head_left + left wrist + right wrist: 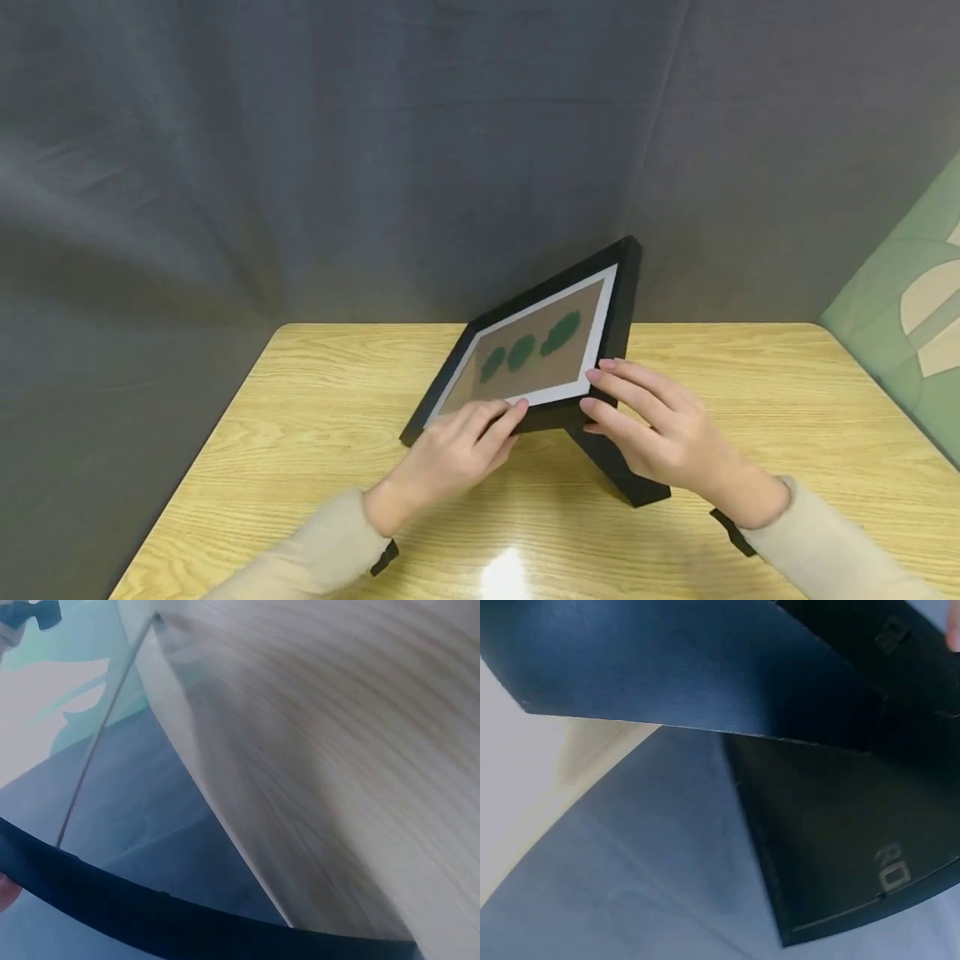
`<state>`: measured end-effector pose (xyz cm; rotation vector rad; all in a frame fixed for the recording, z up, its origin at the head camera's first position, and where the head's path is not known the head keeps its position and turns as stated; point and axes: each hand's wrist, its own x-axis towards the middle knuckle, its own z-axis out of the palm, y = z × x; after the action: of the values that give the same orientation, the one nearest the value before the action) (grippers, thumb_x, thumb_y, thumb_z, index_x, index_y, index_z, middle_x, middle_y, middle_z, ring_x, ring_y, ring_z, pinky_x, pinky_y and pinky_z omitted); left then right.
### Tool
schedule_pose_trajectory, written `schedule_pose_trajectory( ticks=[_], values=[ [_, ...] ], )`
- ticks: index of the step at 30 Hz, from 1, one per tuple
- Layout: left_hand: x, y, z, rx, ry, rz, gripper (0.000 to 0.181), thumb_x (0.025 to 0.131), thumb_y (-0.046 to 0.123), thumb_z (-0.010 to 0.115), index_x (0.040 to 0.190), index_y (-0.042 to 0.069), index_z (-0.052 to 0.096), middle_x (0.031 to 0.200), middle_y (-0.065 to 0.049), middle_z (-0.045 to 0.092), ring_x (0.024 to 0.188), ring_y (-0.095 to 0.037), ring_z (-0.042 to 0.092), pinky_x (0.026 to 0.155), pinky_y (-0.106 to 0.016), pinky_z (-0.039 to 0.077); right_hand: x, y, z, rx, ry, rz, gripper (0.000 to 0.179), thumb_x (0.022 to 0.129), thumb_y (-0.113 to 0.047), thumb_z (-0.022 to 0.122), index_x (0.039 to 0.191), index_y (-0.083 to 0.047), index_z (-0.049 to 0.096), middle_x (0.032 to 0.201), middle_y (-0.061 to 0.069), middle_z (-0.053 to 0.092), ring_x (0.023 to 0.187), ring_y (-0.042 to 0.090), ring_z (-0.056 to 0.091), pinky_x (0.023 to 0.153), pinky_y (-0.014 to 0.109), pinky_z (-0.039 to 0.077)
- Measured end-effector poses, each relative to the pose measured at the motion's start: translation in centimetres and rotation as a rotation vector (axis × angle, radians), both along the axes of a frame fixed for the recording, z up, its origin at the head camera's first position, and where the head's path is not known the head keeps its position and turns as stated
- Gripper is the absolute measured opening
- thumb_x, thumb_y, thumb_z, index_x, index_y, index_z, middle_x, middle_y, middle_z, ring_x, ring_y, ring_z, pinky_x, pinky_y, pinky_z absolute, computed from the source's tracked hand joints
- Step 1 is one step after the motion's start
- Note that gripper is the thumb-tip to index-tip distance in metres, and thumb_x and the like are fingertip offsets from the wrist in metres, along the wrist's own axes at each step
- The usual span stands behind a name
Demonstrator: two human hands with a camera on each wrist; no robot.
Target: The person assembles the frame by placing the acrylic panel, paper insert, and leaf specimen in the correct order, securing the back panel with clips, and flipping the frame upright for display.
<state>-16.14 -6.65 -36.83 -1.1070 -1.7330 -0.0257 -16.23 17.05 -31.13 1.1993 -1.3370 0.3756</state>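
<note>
A black picture frame (pixel 618 333) with a white mat and a brown picture with three green shapes is held tilted above the table. My left hand (pixel 457 446) grips its near edge. At the near right corner, my right hand (pixel 663 421) holds the frame with its fingertips on the front and side; its thumb is hard to make out. A black stand leg (pixel 618 467) sticks out from the back of the frame, under the right hand. In the right wrist view the leg (pixel 682 675) crosses the dark backing (pixel 817 817). The frame's rim (pixel 150 907) spans the bottom of the left wrist view.
The light wood-grain table (pixel 300 400) lies beneath, with a bright reflection near its front. Behind and to the left hangs a dark grey curtain (pixel 375 150). A green patterned panel (pixel 900 317) borders the table on the right.
</note>
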Motion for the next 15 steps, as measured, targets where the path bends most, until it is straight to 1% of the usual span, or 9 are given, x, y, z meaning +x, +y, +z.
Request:
schedule_pose_trajectory(
  ticks=[1, 2, 4, 6, 9, 11, 13, 15],
  values=[
    [0.1, 0.2, 0.0, 0.001, -0.002, 0.001, 0.029, 0.098, 0.018, 0.047, 0.120, 0.002, 0.059, 0.099, -0.006, 0.064, 0.077, -0.012, 0.065, 0.069, -0.016, 0.056, -0.1, 0.2, 0.0, 0.001, -0.003, 0.010, 0.021, 0.095, -0.017, 0.058, 0.083, -0.002, 0.064, 0.083, 0.020, 0.066, 0.076, 0.032, 0.061, 0.099, 0.027, 0.050],
    [0.3, 0.3, 0.0, 0.003, -0.007, 0.002, 0.029, 0.099, 0.019, 0.047, 0.121, 0.002, 0.059, 0.099, -0.006, 0.064, 0.077, -0.012, 0.066, 0.069, -0.017, 0.056, -0.2, 0.4, -0.1, 0.002, -0.005, 0.024, 0.020, 0.096, -0.017, 0.058, 0.084, -0.001, 0.064, 0.084, 0.020, 0.065, 0.077, 0.033, 0.060, 0.103, 0.026, 0.047],
    [0.6, 0.6, 0.0, 0.014, -0.020, 0.002, 0.029, 0.101, 0.019, 0.047, 0.121, 0.004, 0.061, 0.100, -0.006, 0.065, 0.077, -0.012, 0.066, 0.068, -0.017, 0.056, -0.5, 0.6, -0.1, -0.008, -0.002, 0.045, 0.020, 0.095, -0.016, 0.058, 0.084, -0.001, 0.063, 0.085, 0.021, 0.063, 0.078, 0.032, 0.060, 0.105, 0.025, 0.046],
    [0.9, 0.9, -0.1, 0.030, -0.032, -0.003, 0.029, 0.100, 0.020, 0.048, 0.121, 0.004, 0.062, 0.099, -0.006, 0.066, 0.076, -0.012, 0.065, 0.066, -0.017, 0.056, -0.7, 1.0, -0.1, -0.019, 0.006, 0.067, 0.018, 0.095, -0.016, 0.059, 0.089, 0.000, 0.065, 0.086, 0.021, 0.062, 0.079, 0.032, 0.060, 0.105, 0.025, 0.046],
    [1.2, 1.4, -0.1, 0.048, -0.025, -0.006, 0.029, 0.100, 0.021, 0.050, 0.120, 0.004, 0.063, 0.098, -0.005, 0.066, 0.073, -0.010, 0.064, 0.064, -0.015, 0.055, -1.1, 1.6, -0.1, -0.034, 0.019, 0.106, 0.016, 0.093, -0.013, 0.061, 0.095, 0.001, 0.068, 0.090, 0.021, 0.064, 0.085, 0.031, 0.063, 0.104, 0.026, 0.047],
    [1.3, 1.7, -0.1, 0.059, -0.016, -0.007, 0.028, 0.099, 0.021, 0.051, 0.118, 0.004, 0.064, 0.098, -0.004, 0.068, 0.073, -0.010, 0.064, 0.064, -0.014, 0.055, -1.3, 2.0, -0.2, -0.034, 0.017, 0.125, 0.017, 0.093, -0.010, 0.061, 0.102, 0.001, 0.069, 0.095, 0.022, 0.066, 0.094, 0.030, 0.066, 0.104, 0.026, 0.047],
    [1.5, 1.9, -0.2, 0.065, -0.007, -0.009, 0.028, 0.100, 0.021, 0.051, 0.117, 0.004, 0.065, 0.097, -0.003, 0.068, 0.074, -0.010, 0.064, 0.065, -0.014, 0.055, -1.5, 2.4, -0.3, -0.031, 0.005, 0.136, 0.018, 0.092, -0.008, 0.062, 0.104, 0.002, 0.069, 0.100, 0.023, 0.067, 0.103, 0.029, 0.066, 0.104, 0.026, 0.047],
    [1.7, 2.1, -0.2, 0.068, -0.016, -0.016, 0.027, 0.100, 0.019, 0.049, 0.116, 0.004, 0.066, 0.099, -0.004, 0.069, 0.076, -0.011, 0.065, 0.066, -0.014, 0.056, -1.7, 2.9, -0.5, -0.023, -0.014, 0.137, 0.019, 0.092, -0.007, 0.061, 0.107, 0.002, 0.069, 0.105, 0.022, 0.068, 0.107, 0.028, 0.066, 0.103, 0.026, 0.047]
  ],
)
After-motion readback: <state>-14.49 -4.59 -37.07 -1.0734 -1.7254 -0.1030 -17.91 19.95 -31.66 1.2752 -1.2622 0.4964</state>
